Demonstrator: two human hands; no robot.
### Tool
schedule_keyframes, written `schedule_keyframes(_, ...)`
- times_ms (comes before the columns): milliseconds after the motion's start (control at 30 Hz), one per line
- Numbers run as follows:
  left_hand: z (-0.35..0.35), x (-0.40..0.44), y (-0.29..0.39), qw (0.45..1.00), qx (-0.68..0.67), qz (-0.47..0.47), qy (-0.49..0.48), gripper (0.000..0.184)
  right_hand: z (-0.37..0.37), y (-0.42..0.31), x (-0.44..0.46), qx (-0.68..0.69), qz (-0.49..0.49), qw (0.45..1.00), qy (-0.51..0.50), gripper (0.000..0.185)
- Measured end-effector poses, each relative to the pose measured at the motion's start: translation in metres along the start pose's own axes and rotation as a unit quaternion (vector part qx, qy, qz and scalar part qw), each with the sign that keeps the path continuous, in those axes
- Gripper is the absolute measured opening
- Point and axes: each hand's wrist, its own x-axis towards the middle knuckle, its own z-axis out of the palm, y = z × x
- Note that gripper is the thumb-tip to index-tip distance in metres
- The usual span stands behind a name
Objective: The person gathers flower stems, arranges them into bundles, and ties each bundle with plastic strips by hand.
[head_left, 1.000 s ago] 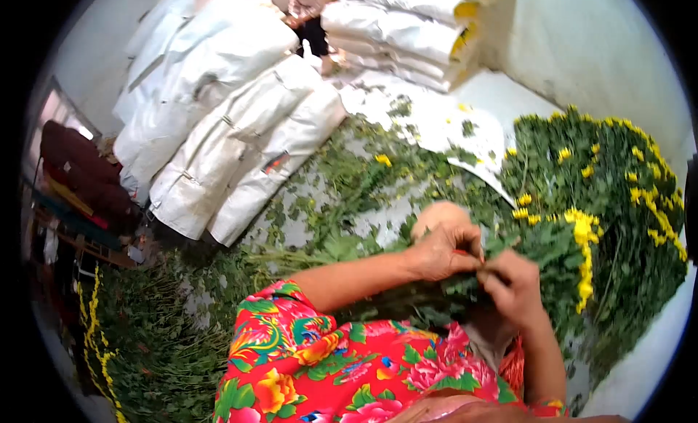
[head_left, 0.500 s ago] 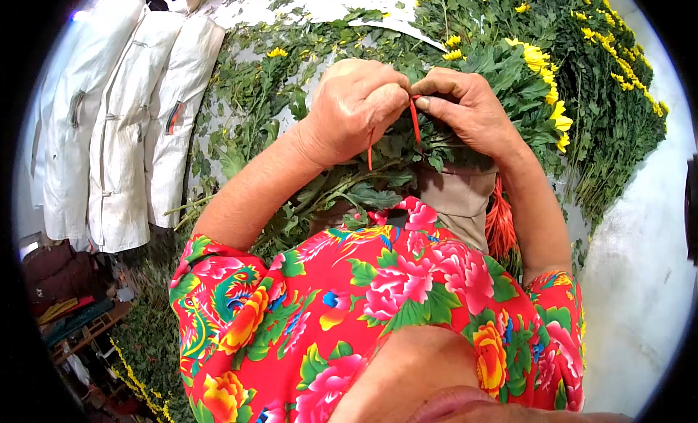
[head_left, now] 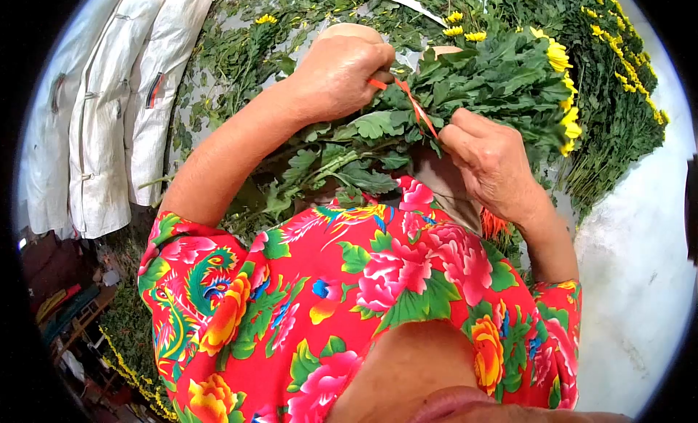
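A bunch of yellow chrysanthemums [head_left: 502, 81] lies across my lap, blooms to the right and stems to the left. A red tying string [head_left: 414, 106] crosses its leafy middle. My left hand [head_left: 345, 70] is closed on one end of the string, at the far side of the bunch. On the near side, below the leaves, my right hand [head_left: 491, 157] pinches the other end. Between the two hands the string looks taut. The underside of the bunch is hidden.
White cloth rolls or sacks [head_left: 109, 110] stand at the left. More chrysanthemums [head_left: 603, 81] are piled at the right beside a pale floor [head_left: 632, 277]. Loose leaves and stems [head_left: 240, 66] cover the ground ahead. Red strands [head_left: 496, 225] hang by my right forearm.
My hands were together above the bunch and have drawn apart. The left moved up and left, the right down toward me, with the string pulled between them.
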Motion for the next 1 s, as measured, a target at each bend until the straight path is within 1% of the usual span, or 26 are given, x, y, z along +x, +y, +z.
schedule_keyframes(33, 0.000, 0.001, 0.002, 0.999, 0.035, 0.019, 0.006, 0.005, 0.000, -0.004, 0.001, -0.001, -0.001, 1.000, -0.003, 0.010)
schedule_keyframes(100, -0.003, 0.004, 0.005, 0.999, 0.036, 0.006, -0.002, 0.005, 0.005, -0.013, 0.007, 0.093, 0.026, 0.988, 0.123, 0.011)
schedule_keyframes(133, -0.004, 0.005, 0.007, 0.999, 0.037, -0.008, -0.014, 0.004, 0.011, -0.014, 0.011, 0.092, 0.028, 0.988, 0.124, 0.011)
schedule_keyframes(167, -0.006, 0.006, 0.008, 1.000, 0.003, -0.026, -0.011, 0.008, 0.021, -0.013, 0.016, 0.206, 0.020, 0.967, 0.148, 0.007)
schedule_keyframes(200, -0.009, 0.007, 0.010, 1.000, 0.003, -0.026, -0.013, 0.008, 0.031, -0.008, 0.018, 0.318, 0.012, 0.933, 0.170, 0.005)
schedule_keyframes(233, -0.012, 0.009, 0.011, 0.972, -0.206, -0.099, -0.046, 0.012, 0.040, -0.002, 0.017, 0.393, 0.010, 0.905, 0.160, 0.008)
schedule_keyframes(267, -0.014, 0.009, 0.015, 0.896, -0.403, -0.169, -0.077, 0.017, 0.037, -0.002, 0.010, 0.501, 0.091, 0.851, 0.132, 0.011)
schedule_keyframes(300, -0.019, 0.010, 0.022, 0.851, -0.481, -0.188, -0.097, 0.026, 0.031, -0.002, 0.012, 0.513, 0.081, 0.843, 0.139, 0.013)
schedule_keyframes(333, -0.030, 0.015, 0.027, 0.825, -0.507, -0.212, -0.135, 0.030, 0.025, -0.002, 0.014, 0.525, 0.074, 0.835, 0.146, 0.016)
schedule_keyframes(400, -0.033, 0.022, 0.029, 0.813, -0.532, -0.206, -0.118, 0.030, 0.016, 0.003, 0.016, 0.514, 0.071, 0.841, 0.154, 0.018)
schedule_keyframes(433, -0.039, 0.025, 0.033, 0.816, -0.522, -0.203, -0.144, 0.028, 0.015, 0.006, 0.018, 0.483, 0.059, 0.859, 0.157, 0.017)
schedule_keyframes(467, -0.033, 0.025, 0.034, 0.814, -0.525, -0.203, -0.144, 0.028, 0.015, 0.009, 0.020, 0.454, 0.048, 0.876, 0.159, 0.016)
schedule_keyframes(500, -0.024, 0.022, 0.036, 0.803, -0.549, -0.196, -0.120, 0.027, 0.016, 0.008, 0.018, 0.454, 0.052, 0.875, 0.157, 0.016)
schedule_keyframes(533, -0.015, 0.019, 0.035, 0.789, -0.574, -0.194, -0.097, 0.027, 0.021, 0.009, 0.014, 0.422, 0.048, 0.891, 0.158, 0.016)
schedule_keyframes(567, -0.010, 0.015, 0.033, 0.775, -0.582, -0.233, -0.088, 0.027, 0.027, 0.010, 0.009, 0.392, 0.044, 0.906, 0.156, 0.015)
schedule_keyframes(600, -0.001, 0.009, 0.031, 0.768, -0.586, -0.243, -0.091, 0.027, 0.034, 0.008, 0.003, 0.400, 0.052, 0.903, 0.149, 0.015)
schedule_keyframes(667, 0.017, 0.004, 0.026, 0.719, -0.640, -0.269, -0.034, 0.024, 0.043, 0.007, -0.006, 0.406, 0.127, 0.892, 0.152, 0.016)
schedule_keyframes(700, 0.019, 0.005, 0.022, 0.706, -0.654, -0.268, -0.035, 0.024, 0.045, 0.012, -0.008, 0.430, 0.140, 0.880, 0.149, 0.018)
schedule_keyframes(733, 0.009, 0.002, 0.027, 0.706, -0.656, -0.264, -0.037, 0.024, 0.034, 0.005, -0.008, 0.426, 0.142, 0.881, 0.151, 0.018)
schedule_keyframes(800, -0.003, 0.009, 0.027, 0.703, -0.661, -0.254, -0.061, 0.025, 0.025, 0.013, -0.002, 0.606, 0.207, 0.760, 0.112, 0.020)
schedule_keyframes(833, -0.009, 0.013, 0.030, 0.699, -0.663, -0.255, -0.080, 0.027, 0.025, 0.025, 0.000, 0.640, 0.180, 0.741, 0.092, 0.020)
schedule_keyframes(867, -0.013, 0.014, 0.037, 0.670, -0.691, -0.256, -0.090, 0.028, 0.019, 0.024, 0.002, 0.684, 0.177, 0.703, 0.088, 0.020)
schedule_keyframes(933, -0.010, 0.014, 0.045, 0.691, -0.670, -0.258, -0.084, 0.029, 0.012, 0.020, 0.000, 0.654, 0.201, 0.723, 0.095, 0.016)
schedule_keyframes(967, -0.008, 0.013, 0.042, 0.714, -0.649, -0.241, -0.107, 0.032, 0.008, 0.017, 0.001, 0.653, 0.199, 0.724, 0.096, 0.016)
schedule_keyframes(1000, -0.009, 0.010, 0.044, 0.721, -0.641, -0.236, -0.114, 0.026, 0.004, 0.013, 0.004, 0.480, 0.116, 0.856, 0.155, 0.012)
